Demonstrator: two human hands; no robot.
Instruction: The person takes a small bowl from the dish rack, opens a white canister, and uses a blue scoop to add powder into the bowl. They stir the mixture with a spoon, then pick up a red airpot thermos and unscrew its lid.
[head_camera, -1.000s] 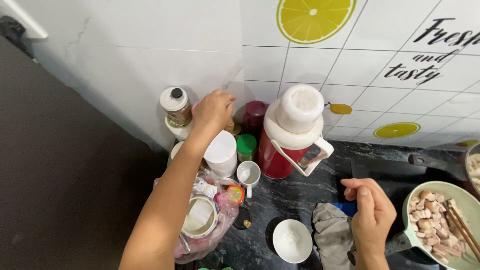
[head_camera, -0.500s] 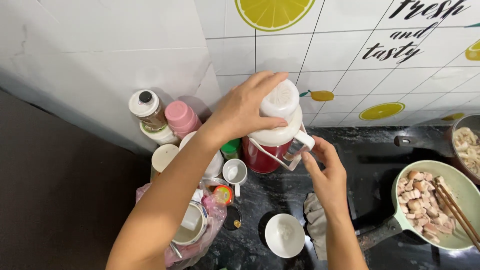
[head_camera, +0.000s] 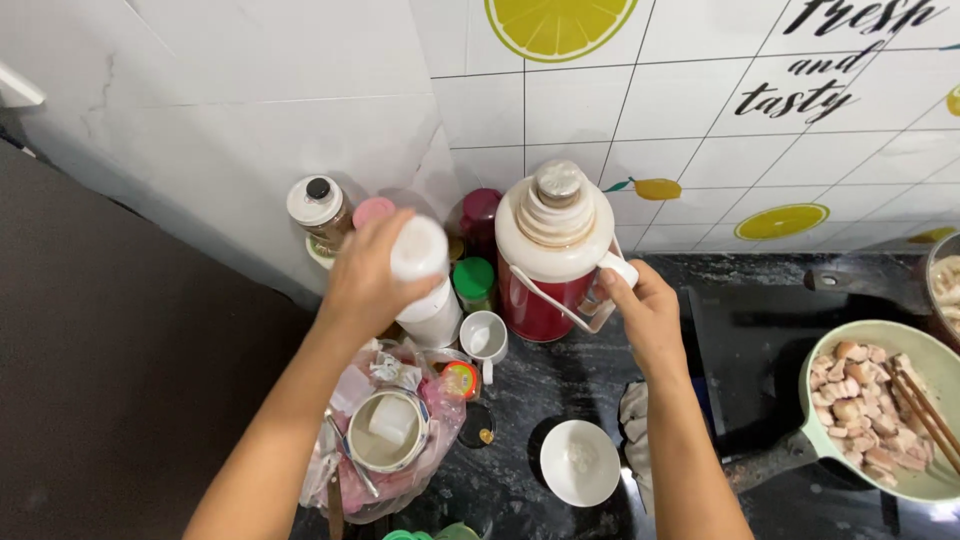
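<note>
A red thermos flask (head_camera: 545, 300) with a white collar stands by the tiled wall, its grey stopper (head_camera: 557, 185) uncovered. My right hand (head_camera: 645, 312) grips the flask's white handle (head_camera: 618, 270) on its right side. My left hand (head_camera: 368, 285) holds the flask's white cap (head_camera: 419, 249) up to the left of the flask, above a white container (head_camera: 437, 318).
A green pan (head_camera: 920, 480) of meat pieces with chopsticks (head_camera: 925, 410) sits on the right. In front lie a small white bowl (head_camera: 580, 462), a white cup (head_camera: 485, 335), a grey cloth (head_camera: 635, 430) and a plastic bag (head_camera: 400, 480) with a bowl. Jars (head_camera: 318, 208) line the wall.
My left hand lifted the white cap off the flask and carried it left. My right hand rose from the cloth and closed on the flask's handle.
</note>
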